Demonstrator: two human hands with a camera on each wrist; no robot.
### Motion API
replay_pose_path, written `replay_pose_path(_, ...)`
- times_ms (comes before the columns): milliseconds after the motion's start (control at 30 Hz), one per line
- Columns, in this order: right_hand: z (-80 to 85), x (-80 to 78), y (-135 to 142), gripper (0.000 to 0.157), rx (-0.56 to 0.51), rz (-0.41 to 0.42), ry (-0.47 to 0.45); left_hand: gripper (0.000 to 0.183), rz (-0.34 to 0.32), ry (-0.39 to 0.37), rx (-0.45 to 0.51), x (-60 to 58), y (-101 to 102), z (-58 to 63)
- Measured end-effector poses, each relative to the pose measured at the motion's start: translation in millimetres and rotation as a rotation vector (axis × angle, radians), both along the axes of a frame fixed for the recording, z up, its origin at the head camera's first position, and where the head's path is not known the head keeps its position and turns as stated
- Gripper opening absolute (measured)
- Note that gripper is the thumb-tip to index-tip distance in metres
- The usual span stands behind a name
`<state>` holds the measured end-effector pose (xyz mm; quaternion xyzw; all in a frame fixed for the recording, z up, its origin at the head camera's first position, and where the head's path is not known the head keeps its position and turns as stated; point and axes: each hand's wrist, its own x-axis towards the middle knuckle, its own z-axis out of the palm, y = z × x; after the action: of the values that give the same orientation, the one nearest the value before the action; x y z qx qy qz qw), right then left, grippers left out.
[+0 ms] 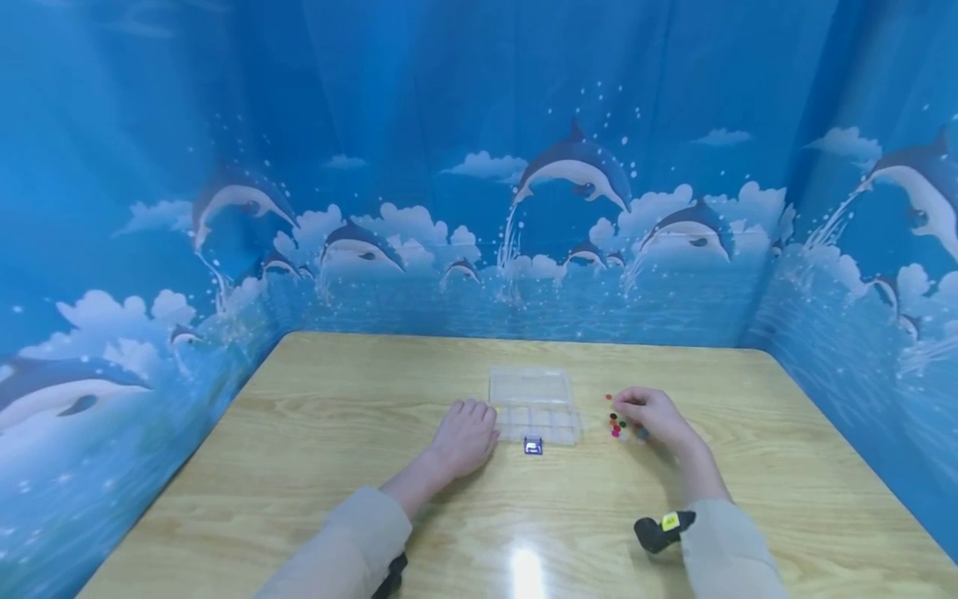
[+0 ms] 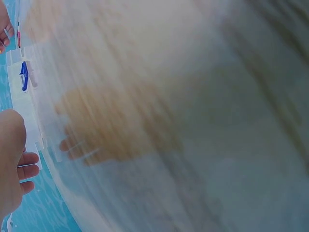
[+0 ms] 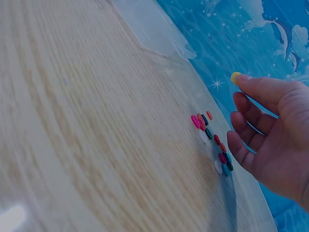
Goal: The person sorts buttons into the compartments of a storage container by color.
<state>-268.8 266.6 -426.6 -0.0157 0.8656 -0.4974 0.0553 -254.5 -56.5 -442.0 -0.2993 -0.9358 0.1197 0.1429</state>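
A clear plastic compartment box lies on the table, its transparent lid swung back away from the person. At the box's front is a blue latch, also seen in the left wrist view. Along the left edge of the box rests my left hand, palm down with relaxed fingers. My right hand is raised over the table, right of the box, and pinches a small yellow disc between thumb and forefinger. Below that hand lie several small coloured discs, pink, red, orange, green, black and white.
The wooden table has a blue dolphin-print curtain standing behind it and along both sides. A black wrist camera hangs at my right sleeve. Light glares off the table's near part.
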Motion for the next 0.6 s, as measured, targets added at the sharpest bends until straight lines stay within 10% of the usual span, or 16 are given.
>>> replay_pose_path(600,14.1,-5.0,-30.9,0.030,0.024,0.073,0.081,0.032,-0.008,0.002,0.012,2.6,-0.8,3.1)
